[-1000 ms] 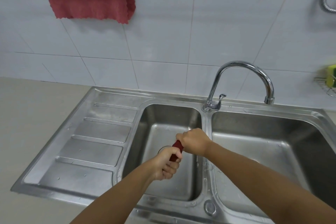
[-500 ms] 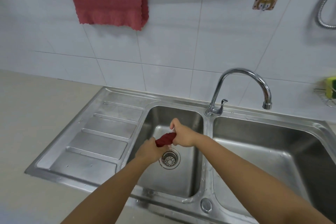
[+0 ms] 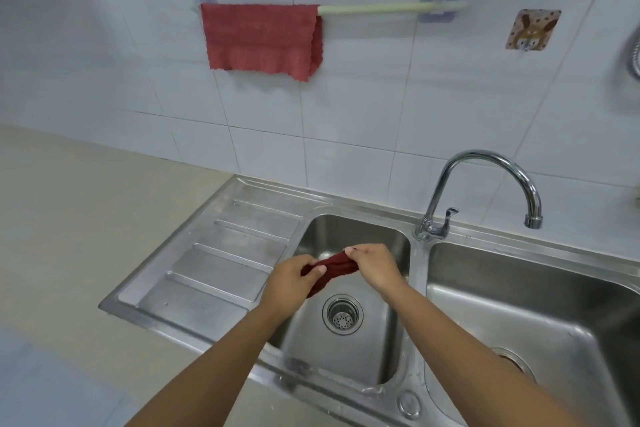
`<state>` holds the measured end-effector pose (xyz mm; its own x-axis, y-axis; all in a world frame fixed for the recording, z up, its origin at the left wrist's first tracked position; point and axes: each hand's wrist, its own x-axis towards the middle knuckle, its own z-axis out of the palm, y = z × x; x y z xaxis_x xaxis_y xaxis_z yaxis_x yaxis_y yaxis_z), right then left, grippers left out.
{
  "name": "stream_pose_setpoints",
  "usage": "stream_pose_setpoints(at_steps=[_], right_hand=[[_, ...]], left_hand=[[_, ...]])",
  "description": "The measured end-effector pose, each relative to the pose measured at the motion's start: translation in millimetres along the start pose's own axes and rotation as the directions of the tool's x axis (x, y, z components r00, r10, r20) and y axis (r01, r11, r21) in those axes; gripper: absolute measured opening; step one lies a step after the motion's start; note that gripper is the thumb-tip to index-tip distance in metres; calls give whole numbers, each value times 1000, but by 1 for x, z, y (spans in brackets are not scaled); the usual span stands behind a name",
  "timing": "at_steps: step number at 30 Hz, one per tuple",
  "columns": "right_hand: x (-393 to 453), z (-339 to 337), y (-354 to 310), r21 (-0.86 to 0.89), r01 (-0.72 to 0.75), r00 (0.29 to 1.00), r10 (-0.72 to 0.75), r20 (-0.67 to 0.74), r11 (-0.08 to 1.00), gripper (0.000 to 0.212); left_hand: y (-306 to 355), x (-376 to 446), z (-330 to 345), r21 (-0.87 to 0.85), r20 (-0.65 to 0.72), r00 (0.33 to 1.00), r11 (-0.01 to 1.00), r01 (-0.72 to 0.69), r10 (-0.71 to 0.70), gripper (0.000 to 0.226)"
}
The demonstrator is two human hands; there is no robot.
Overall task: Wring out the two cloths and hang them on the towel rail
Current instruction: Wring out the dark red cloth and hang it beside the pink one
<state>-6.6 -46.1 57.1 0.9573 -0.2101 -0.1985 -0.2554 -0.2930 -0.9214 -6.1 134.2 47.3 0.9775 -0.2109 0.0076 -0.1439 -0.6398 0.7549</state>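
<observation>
A dark red wet cloth (image 3: 335, 269) is bunched between both hands above the left sink basin (image 3: 349, 232). My left hand (image 3: 292, 279) grips its left end. My right hand (image 3: 372, 265) pinches its right end. A second, lighter red cloth (image 3: 259, 40) hangs spread over the left half of the pale green towel rail (image 3: 388, 8) on the tiled wall. The rail's right half is bare.
A chrome tap (image 3: 485, 180) arches over the right basin (image 3: 526, 315). A ribbed draining board (image 3: 221, 260) lies to the left of the basins, with beige counter (image 3: 69, 211) beyond. A drain strainer (image 3: 342, 314) sits under the hands. A rabbit wall hook (image 3: 531, 30) hangs right of the rail.
The hands have risen and drawn apart, and the twisted cloth is loosening between them. The view has tilted up, so the whole rail and the hung cloth now show.
</observation>
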Motion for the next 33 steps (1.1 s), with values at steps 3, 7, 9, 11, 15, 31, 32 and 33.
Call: stream_pose_setpoints(at_steps=[3, 7, 9, 11, 15, 31, 32, 33], right_hand=[[3, 1, -2, 236, -226, 974, 220, 54, 945, 19], [10, -8, 8, 53, -210, 978, 211, -6, 976, 32], [13, -14, 9, -60, -172, 985, 170, -38, 983, 40], [16, -20, 9, -85, -171, 985, 168, -35, 982, 42], [21, -31, 8, -28, -141, 990, 141, -15, 990, 26], [3, -39, -36, 15, 112, 969, -112, 222, 994, 29], [0, -39, -42, -120, 187, 939, -142, 313, 975, 40], [-2, -39, -47, -265, 271, 905, -151, 398, 925, 48]], left_hand=[[0, -2, -1, -95, -26, 999, 995, 27, -30, 12], [10, -3, 0, -313, -11, 996, 946, 82, -90, 5], [20, -3, 1, -403, 3, 991, 907, 121, -131, 5], [26, -2, -1, -481, 28, 987, 863, 153, -159, 5], [27, 3, -5, -523, 64, 982, 832, 187, -180, 9], [33, 18, -14, -268, -83, 979, 950, 157, -185, 19], [34, 19, -15, -240, -79, 982, 959, 149, -172, 19], [35, 21, -16, -205, -76, 984, 969, 141, -159, 19]])
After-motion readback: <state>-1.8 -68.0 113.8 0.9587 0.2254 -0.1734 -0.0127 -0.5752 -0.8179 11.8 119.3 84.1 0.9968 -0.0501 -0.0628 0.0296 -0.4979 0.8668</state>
